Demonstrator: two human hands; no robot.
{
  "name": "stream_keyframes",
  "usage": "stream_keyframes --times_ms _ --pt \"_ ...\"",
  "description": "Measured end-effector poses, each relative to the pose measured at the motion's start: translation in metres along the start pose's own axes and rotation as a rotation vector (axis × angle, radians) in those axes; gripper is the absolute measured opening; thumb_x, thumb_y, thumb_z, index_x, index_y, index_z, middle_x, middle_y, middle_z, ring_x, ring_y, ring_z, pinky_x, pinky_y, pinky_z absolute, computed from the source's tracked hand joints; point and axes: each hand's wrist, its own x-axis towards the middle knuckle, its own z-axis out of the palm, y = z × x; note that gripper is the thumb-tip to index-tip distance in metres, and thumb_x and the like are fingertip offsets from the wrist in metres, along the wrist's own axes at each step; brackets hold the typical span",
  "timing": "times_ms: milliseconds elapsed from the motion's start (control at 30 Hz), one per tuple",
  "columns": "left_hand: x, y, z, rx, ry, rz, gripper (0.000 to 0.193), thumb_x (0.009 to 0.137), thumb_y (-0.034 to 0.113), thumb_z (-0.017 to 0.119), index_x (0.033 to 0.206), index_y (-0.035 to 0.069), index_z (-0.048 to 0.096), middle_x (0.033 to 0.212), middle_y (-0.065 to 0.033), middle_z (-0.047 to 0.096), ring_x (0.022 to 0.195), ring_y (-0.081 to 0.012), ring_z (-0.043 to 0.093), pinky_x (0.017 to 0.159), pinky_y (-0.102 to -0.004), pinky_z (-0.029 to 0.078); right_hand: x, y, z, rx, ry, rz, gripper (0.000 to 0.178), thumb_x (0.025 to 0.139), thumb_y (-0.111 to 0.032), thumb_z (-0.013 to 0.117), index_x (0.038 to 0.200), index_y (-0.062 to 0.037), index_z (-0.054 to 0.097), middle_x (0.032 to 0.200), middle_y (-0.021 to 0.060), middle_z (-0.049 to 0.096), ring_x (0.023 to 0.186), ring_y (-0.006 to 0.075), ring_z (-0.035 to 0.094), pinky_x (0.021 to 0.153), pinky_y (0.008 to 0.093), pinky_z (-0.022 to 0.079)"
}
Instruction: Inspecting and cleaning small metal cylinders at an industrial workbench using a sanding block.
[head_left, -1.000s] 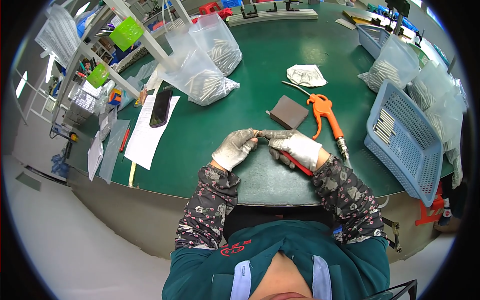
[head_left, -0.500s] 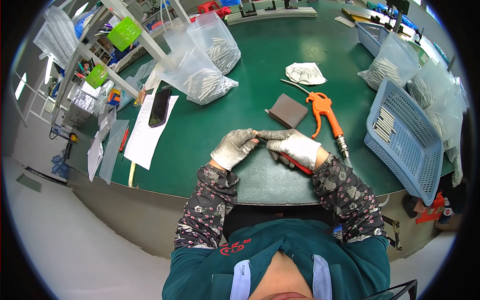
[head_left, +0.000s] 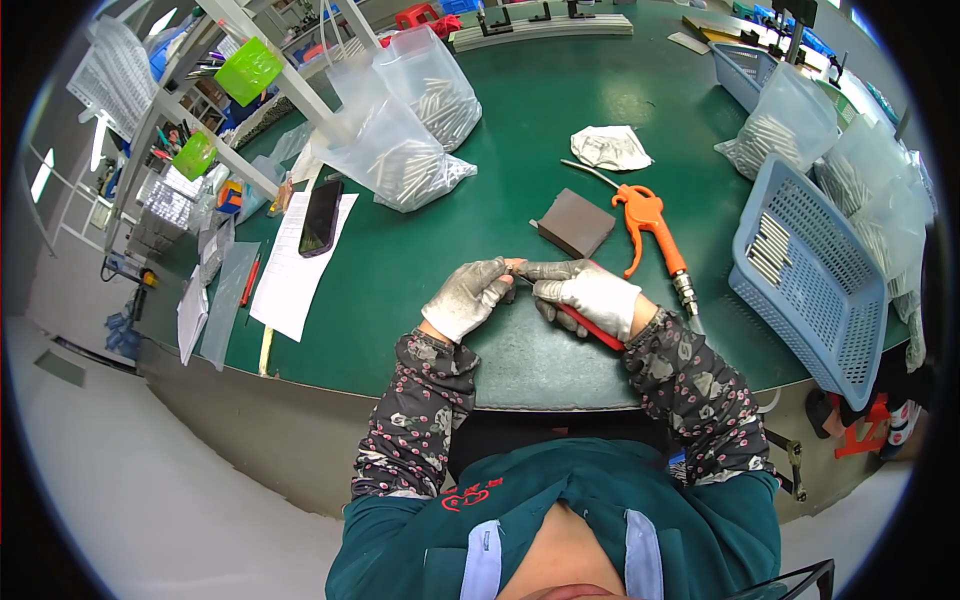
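Observation:
My left hand (head_left: 467, 299), in a grey-white glove with bare fingertips, is closed in a pinch over the near part of the table. What it pinches is too small and too covered to name. In my gloved right hand (head_left: 590, 296) lies a slim tool with a red handle (head_left: 598, 328). Its thin dark front end points to the left fingertips, and the two hands nearly meet there. Just beyond the hands sits a brown-grey block (head_left: 576, 223). An orange air blow gun (head_left: 645, 222) lies right of the block, its nozzle pointing away.
A blue basket (head_left: 825, 285) with several metal pins (head_left: 768, 250) stands at the right, beside bags of pins (head_left: 782, 130). More bags (head_left: 408, 170) stand back left. A phone (head_left: 320, 218) rests on paper (head_left: 290, 285). A crumpled white cloth (head_left: 611, 147) lies beyond the block.
My hands stay in nearly the same place, with only slight finger movement. At the lower right edge, another person's foot has shifted.

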Motion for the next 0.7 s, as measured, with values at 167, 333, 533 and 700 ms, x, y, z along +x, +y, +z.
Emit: stream_keyframes --times_ms 167,333,533,700 --pt "0.001 0.0 -0.001 0.084 -0.008 0.053 0.03 0.092 0.026 0.046 0.109 0.004 0.057 0.074 -0.0104 0.059 0.07 -0.0281 0.057 0.064 -0.0362 0.045 -0.003 -0.002 0.001 0.01 -0.002 -0.008 0.045 0.089 -0.021 0.045 0.133 -0.0117 0.042 0.066 0.0001 0.048 0.044 0.0063 0.043 0.036 0.0205 0.038" --pt "0.002 0.009 -0.002 0.078 -0.002 0.05 0.026 0.09 0.02 0.05 0.11 0.004 0.056 0.074 -0.0098 0.058 0.068 -0.0264 0.057 0.064 -0.0347 0.045 -0.002 0.0 0.0 0.026 -0.005 0.002 0.045 0.089 -0.022 0.046 0.133 -0.0109 0.043 0.065 -0.0001 0.049 0.043 0.0063 0.043 0.035 0.0205 0.038" --pt "-0.002 0.001 0.007 -0.35 0.06 -0.175 0.017 0.087 0.008 0.056 0.101 0.004 0.048 0.074 -0.0015 0.05 0.065 -0.0115 0.051 0.061 -0.0242 0.043 -0.002 -0.002 0.001 0.021 0.02 0.021 0.046 0.089 -0.021 0.046 0.133 -0.0067 0.041 0.065 0.0006 0.05 0.043 0.0065 0.043 0.035 0.0207 0.038" --pt "-0.002 -0.002 0.01 -0.548 0.057 -0.197 0.015 0.088 0.009 0.057 0.092 0.004 0.044 0.078 -0.0011 0.047 0.068 -0.0105 0.05 0.063 -0.0224 0.043 0.0 0.002 -0.004 -0.02 0.035 0.006 0.048 0.088 -0.02 0.045 0.133 -0.0049 0.04 0.065 0.0018 0.05 0.042 0.007 0.044 0.036 0.0207 0.038"
